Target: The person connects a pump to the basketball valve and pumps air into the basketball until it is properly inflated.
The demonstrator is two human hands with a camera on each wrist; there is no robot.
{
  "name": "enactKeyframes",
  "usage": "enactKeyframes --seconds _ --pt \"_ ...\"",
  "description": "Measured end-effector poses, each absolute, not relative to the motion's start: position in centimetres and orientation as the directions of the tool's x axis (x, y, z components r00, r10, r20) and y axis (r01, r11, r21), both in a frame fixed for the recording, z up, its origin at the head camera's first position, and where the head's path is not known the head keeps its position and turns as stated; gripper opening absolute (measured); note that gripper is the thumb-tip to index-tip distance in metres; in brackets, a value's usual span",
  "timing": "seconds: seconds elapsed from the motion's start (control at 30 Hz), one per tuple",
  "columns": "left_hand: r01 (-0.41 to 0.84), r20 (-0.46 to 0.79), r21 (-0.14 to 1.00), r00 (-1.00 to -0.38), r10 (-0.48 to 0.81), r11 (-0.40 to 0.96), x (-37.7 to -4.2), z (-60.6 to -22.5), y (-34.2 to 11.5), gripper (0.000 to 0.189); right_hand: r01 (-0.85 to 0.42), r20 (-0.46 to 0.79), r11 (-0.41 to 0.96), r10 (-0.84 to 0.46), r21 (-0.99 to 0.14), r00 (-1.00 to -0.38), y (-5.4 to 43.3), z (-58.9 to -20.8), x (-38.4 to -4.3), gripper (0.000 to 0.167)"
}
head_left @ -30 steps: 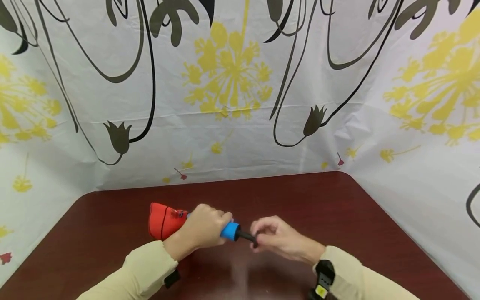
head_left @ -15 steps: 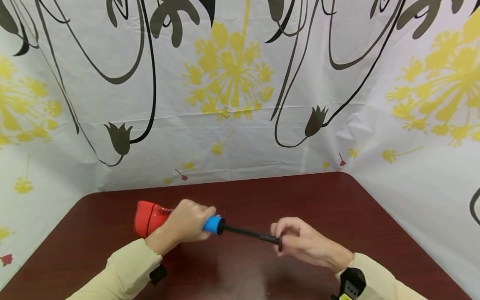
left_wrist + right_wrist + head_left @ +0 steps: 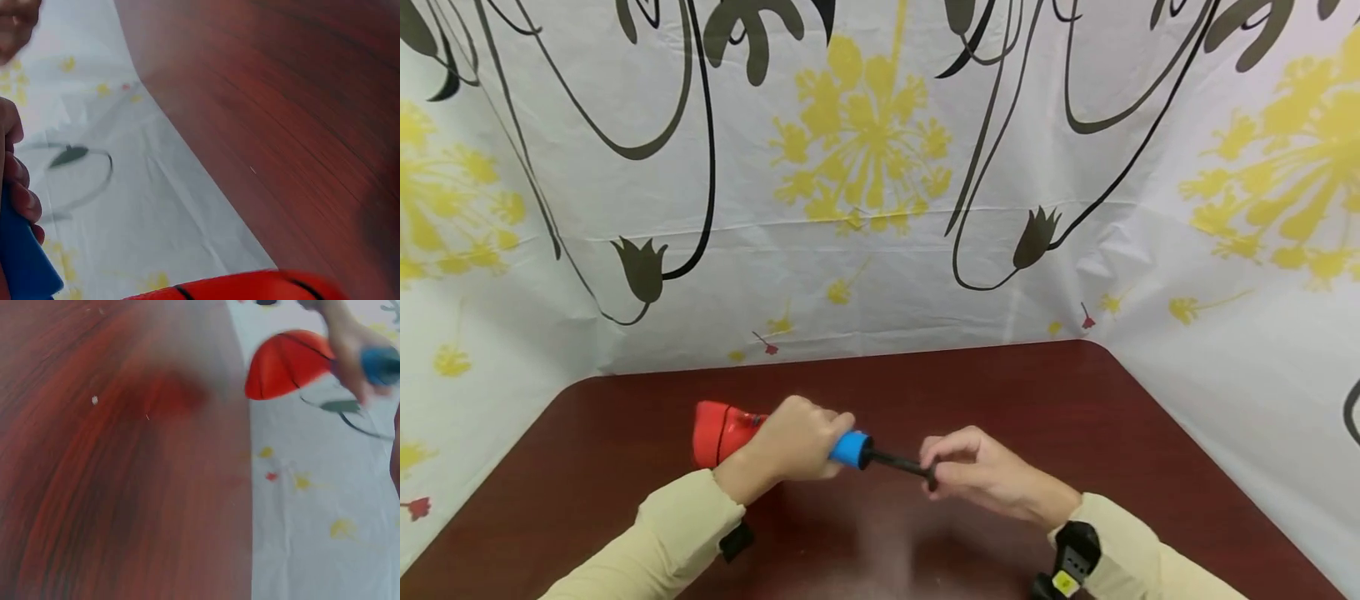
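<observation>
Printed cloth (image 3: 745, 196) with yellow blooms and dark, trailing vines hangs behind a reddish-brown surface (image 3: 880, 387) as a person in pale sleeves (image 3: 662, 527) holds a red-and-blue pump-like tool (image 3: 852, 450) above it, a hand at each end. Fingers of the left hand (image 3: 797, 437) wrap around the blue barrel (image 3: 26, 253), with the flared red head (image 3: 718, 433) jutting out to their left and the barrel's black-rimmed end showing just beyond them on the right. From that rim, a slim black rod (image 3: 897, 462) spans the gap to the right hand (image 3: 985, 472), whose thumb and fingers pinch the small crosspiece (image 3: 932, 477) at its tip. Behind the right fingers, at the cuff, sits a black wrist device (image 3: 1077, 546) with a yellow patch; another dark unit (image 3: 736, 542) shows under the left wrist.
</observation>
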State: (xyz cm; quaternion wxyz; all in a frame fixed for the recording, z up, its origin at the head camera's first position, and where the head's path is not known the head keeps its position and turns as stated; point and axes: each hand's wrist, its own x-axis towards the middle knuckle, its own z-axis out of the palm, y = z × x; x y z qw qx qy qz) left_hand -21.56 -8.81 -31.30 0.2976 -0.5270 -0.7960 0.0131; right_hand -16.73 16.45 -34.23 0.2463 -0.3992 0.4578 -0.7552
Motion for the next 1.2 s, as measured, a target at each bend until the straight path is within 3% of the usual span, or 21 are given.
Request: enactKeyframes --seconds 0.1,0.2,0.53,0.63,0.8,0.93,1.03,1.2 --pt "0.832 0.496 -0.305 -0.277 0.823 0.464 -21.9 -31.4 -10.0 0.034 0.066 0.408 -0.504 -0.762 -0.861 -0.503 17.8 -34.0 -16.5 0.025" --pt "0.83 0.502 -0.306 -0.275 0.82 0.466 -21.9 -31.2 -10.2 0.033 0.084 0.423 -0.525 -0.761 -0.847 -0.493 17.8 -34.3 -16.5 0.024" --pt "0.833 0.424 -0.303 -0.317 0.848 0.463 -20.9 -30.7 -8.1 0.03 -0.076 0.394 -0.446 -0.682 -0.892 -0.616 13.5 -34.5 -17.3 0.022" --pt "0.847 0.411 -0.271 -0.328 0.851 0.457 -21.0 -30.9 -9.4 0.031 -0.088 0.388 -0.422 -0.708 -0.903 -0.59 14.8 -33.7 -16.5 0.021" --pt "0.829 0.446 -0.277 -0.338 0.829 0.486 -21.3 -30.9 -11.4 0.034 0.01 0.393 -0.47 -0.75 -0.883 -0.533 17.4 -33.5 -15.6 0.021" --pt "0.813 0.481 -0.315 -0.307 0.821 0.489 -21.1 -30.6 -10.7 0.035 0.035 0.401 -0.498 -0.736 -0.866 -0.546 16.3 -34.1 -16.0 0.02" --pt "0.827 0.469 -0.31 -0.296 0.832 0.469 -20.8 -30.5 -9.4 0.031 -0.037 0.428 -0.491 -0.719 -0.871 -0.548 14.4 -34.6 -16.9 0.018" --pt "0.837 0.416 -0.296 -0.321 0.851 0.46 -20.7 -30.9 -8.3 0.029 -0.148 0.399 -0.398 -0.68 -0.905 -0.615 13.1 -34.7 -17.3 0.02"
